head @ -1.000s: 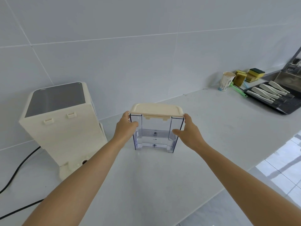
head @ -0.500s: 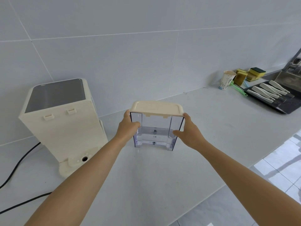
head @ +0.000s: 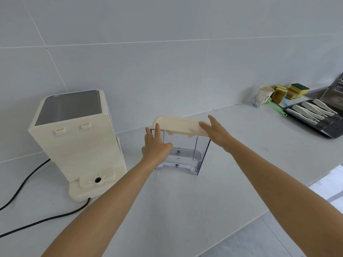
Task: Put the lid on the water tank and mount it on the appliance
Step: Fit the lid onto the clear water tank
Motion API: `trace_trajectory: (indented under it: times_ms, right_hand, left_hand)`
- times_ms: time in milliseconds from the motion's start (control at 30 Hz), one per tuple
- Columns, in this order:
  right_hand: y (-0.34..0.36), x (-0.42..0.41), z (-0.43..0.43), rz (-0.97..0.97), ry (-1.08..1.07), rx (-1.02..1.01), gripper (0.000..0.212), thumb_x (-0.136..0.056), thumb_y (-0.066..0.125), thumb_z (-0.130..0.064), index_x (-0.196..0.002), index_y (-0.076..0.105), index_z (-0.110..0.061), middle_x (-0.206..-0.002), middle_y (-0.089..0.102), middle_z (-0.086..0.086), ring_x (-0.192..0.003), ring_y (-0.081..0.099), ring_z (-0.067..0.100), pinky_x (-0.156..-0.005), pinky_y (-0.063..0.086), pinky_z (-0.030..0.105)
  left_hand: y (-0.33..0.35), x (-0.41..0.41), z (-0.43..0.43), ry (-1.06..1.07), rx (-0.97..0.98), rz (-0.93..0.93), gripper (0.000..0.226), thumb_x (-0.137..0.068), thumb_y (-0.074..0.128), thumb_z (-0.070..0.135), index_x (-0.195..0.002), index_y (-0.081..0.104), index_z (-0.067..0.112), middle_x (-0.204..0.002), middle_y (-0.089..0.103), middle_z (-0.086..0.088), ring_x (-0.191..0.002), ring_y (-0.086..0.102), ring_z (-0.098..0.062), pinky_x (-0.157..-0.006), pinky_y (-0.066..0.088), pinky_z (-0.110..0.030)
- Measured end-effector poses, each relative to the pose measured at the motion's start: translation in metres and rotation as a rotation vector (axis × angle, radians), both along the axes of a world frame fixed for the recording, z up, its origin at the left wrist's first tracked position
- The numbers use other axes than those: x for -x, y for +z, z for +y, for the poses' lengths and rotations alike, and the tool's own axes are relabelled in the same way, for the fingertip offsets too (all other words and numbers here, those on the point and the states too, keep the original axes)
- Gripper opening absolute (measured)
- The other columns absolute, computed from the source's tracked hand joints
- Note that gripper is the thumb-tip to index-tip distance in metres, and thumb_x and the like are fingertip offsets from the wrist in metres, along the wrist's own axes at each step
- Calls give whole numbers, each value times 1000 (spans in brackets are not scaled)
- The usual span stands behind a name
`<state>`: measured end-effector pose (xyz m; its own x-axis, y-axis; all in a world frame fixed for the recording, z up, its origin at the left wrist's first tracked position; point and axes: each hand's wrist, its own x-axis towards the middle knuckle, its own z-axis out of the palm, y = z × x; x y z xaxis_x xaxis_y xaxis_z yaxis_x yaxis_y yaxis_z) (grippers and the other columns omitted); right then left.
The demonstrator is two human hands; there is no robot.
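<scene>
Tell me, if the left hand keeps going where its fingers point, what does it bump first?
Probably the cream lid: the left hand points up along the water tank, fingertips already near the lid's edge.

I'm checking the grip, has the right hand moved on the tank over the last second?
Yes. The right hand has opened and risen from the clear water tank side wall to the right end of the cream lid, fingers spread.

The clear water tank stands upright between the two hands, its left wall against the left hand. The cream lid sits on its top rim, under the fingers of the right hand. The cream appliance, with a grey top, stands upright just left of the left hand.
</scene>
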<state>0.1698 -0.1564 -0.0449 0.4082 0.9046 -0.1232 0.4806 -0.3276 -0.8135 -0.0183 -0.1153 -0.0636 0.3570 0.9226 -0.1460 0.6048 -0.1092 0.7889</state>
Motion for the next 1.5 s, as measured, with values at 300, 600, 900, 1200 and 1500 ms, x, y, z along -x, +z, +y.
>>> trace_trajectory:
  times_ms: [300, 600, 900, 1200, 1500]
  right_hand:
    - [2, -6, 9, -26, -13, 59, 52, -86, 50, -23, -134, 37, -9, -133, 44, 12, -111, 46, 26, -82, 33, 28]
    - [6, -2, -4, -52, 10, 106, 37, -77, 66, -27, -99, 45, -6, -100, 48, 9, -87, 45, 21, -85, 45, 39]
    - [9, 26, -19, 182, -20, 89, 42, -66, 75, -14, -96, 60, 11, -79, 54, 11, -74, 52, 21, -75, 50, 32]
    - [5, 70, -25, 123, 179, 159, 34, -77, 67, -19, -90, 61, 12, -82, 57, 13, -78, 54, 20, -73, 49, 28]
    - [-9, 112, -27, 199, 526, 243, 60, -85, 55, -29, -138, 29, -14, -147, 32, 3, -131, 31, 19, -97, 28, 25]
  left_hand:
    - [0, -11, -4, -3, 104, -121, 78, -85, 39, 10, -140, -17, 15, -151, -28, -4, -140, 13, -26, -107, 32, -47]
    - [5, -21, 12, 61, 151, -232, 81, -88, 43, 32, -139, -17, 12, -151, -28, -2, -140, 15, -25, -107, 25, -40]
    - [14, -24, 37, 69, 195, -143, 90, -81, 57, 33, -141, -6, 11, -154, -11, -10, -136, 23, -25, -103, 29, -34]
    - [23, -17, 52, -60, 102, 36, 76, -70, 69, 41, -129, 31, 11, -124, 46, -8, -100, 45, -23, -77, 40, -34]
    - [31, -1, 59, -202, 8, 390, 106, -62, 72, 47, -141, 7, 22, -134, 38, -10, -110, 46, -28, -76, 39, -34]
